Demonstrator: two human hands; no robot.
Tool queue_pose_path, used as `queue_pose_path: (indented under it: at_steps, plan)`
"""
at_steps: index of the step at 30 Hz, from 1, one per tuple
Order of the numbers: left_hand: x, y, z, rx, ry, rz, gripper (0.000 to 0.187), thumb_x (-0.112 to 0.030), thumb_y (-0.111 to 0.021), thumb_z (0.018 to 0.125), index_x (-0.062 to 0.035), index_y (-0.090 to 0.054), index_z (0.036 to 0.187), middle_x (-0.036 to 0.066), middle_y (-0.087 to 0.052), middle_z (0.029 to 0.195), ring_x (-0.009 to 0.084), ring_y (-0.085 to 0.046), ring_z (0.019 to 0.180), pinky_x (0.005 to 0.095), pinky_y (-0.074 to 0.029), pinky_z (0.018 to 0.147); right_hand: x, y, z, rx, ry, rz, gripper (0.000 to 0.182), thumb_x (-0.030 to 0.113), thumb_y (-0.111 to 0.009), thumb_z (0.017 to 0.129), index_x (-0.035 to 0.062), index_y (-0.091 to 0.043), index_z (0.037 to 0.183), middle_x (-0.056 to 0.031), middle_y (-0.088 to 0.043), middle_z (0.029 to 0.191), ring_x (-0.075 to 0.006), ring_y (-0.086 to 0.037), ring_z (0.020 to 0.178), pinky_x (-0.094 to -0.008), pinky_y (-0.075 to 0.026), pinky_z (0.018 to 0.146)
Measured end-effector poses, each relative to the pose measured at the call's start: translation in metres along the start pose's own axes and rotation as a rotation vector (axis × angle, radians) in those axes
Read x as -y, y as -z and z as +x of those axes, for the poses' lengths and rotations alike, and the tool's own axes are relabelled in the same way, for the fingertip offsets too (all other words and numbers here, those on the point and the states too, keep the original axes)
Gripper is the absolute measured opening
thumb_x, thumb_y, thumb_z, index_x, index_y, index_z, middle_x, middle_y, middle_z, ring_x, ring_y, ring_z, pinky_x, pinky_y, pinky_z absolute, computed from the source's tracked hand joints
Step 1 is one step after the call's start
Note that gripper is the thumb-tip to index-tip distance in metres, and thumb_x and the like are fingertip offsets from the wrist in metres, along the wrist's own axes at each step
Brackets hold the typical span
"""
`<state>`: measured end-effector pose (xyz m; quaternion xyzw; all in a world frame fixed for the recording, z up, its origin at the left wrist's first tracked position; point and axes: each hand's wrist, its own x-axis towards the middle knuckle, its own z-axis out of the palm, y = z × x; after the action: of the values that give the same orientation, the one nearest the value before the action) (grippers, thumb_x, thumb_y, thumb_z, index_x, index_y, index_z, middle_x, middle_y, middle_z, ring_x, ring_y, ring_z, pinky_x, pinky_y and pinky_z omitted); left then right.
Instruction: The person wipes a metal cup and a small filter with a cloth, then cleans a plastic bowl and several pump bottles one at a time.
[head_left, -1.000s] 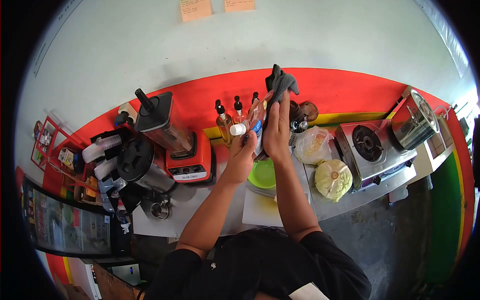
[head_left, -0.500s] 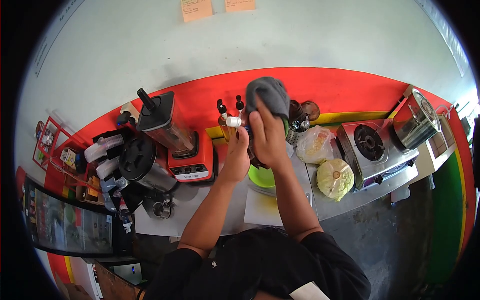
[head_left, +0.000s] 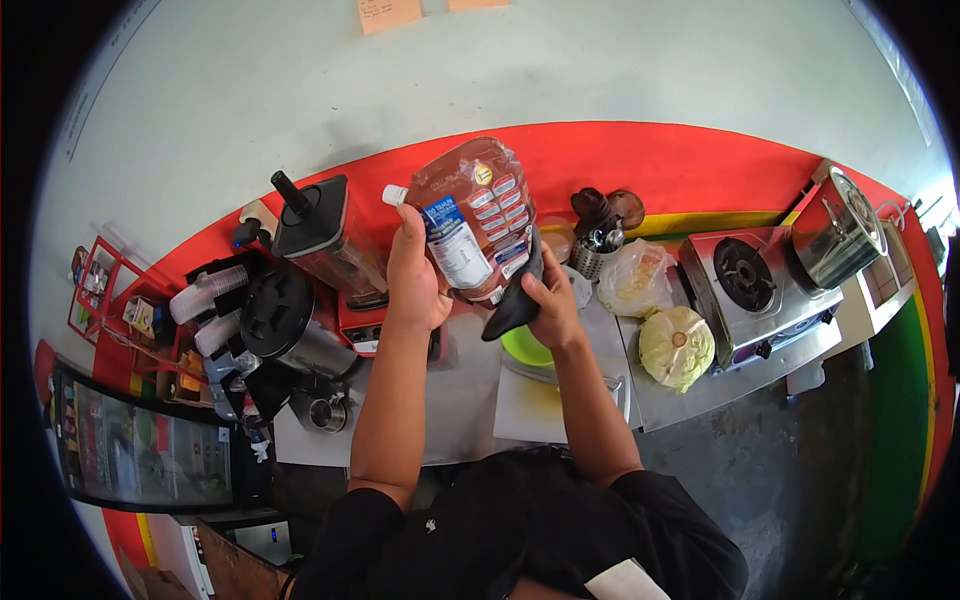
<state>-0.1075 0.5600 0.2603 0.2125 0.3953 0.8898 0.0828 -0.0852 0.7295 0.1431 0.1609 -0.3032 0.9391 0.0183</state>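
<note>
Brown and glossy, the pouch is held up above the table; its left edge is gripped by the left hand, fingers mostly hidden; a dark cloth is pressed to its lower right by the right hand, fingers closed; softness and slipperiness are judged likely, so both edges are best supported.

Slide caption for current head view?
Left hand and right hand hold a brown, white-capped plastic pouch, the right also gripping a dark grey cloth, before a red wall band.
</note>
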Motion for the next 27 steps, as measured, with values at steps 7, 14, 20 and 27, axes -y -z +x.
queue_pose_path:
  at_steps: [7, 14, 20, 27]
  plan:
    - [0.031, 0.014, 0.028, -0.289, -0.244, 0.332, 0.040, -0.038, -0.054, 0.112, -0.0015, -0.069, 0.116, 0.000, -0.071, 0.093, 0.0059, -0.065, 0.085, 0.0261, -0.053, 0.075, -0.002, -0.014, 0.006, -0.111, -0.020, -0.379, 0.062, 0.002, -0.082, 0.084, 0.0017, -0.055, 0.140, -0.0079, -0.069, 0.128, -0.0154, -0.066, 0.112, -0.0338, -0.052, 0.102]
    - [0.056, -0.011, -0.001, -0.294, -0.305, 0.601, 0.085, -0.017, -0.068, 0.102, -0.0012, -0.010, 0.163, 0.013, -0.051, 0.137, 0.0158, -0.056, 0.115, 0.0320, -0.049, 0.095, -0.008, -0.031, 0.007, -0.267, 0.551, -1.014, 0.041, -0.005, -0.074, 0.087, -0.0016, -0.062, 0.126, -0.0152, -0.065, 0.118, -0.0261, -0.066, 0.111, -0.0364, -0.052, 0.095]
    - [0.023, -0.023, 0.006, -0.333, -0.202, 0.511, 0.094, -0.019, -0.065, 0.104, -0.0113, 0.002, 0.169, 0.018, -0.043, 0.153, 0.0223, -0.045, 0.138, 0.0377, -0.041, 0.114, -0.008, -0.039, -0.014, 0.189, 0.383, -1.072, 0.046, 0.016, -0.067, 0.097, -0.0035, -0.056, 0.138, -0.0211, -0.057, 0.141, -0.0360, -0.053, 0.133, -0.0402, -0.037, 0.115]
    - [0.075, 0.038, -0.008, 0.021, 0.225, 0.460, 0.065, -0.038, -0.041, 0.114, -0.0082, -0.021, 0.168, 0.012, -0.025, 0.171, 0.0222, -0.022, 0.157, 0.0382, -0.016, 0.128, -0.009, -0.048, 0.017, 0.101, 0.243, -0.845, 0.064, 0.039, -0.032, 0.116, -0.0039, -0.026, 0.163, -0.0195, -0.027, 0.170, -0.0305, -0.022, 0.159, -0.0398, -0.016, 0.128]
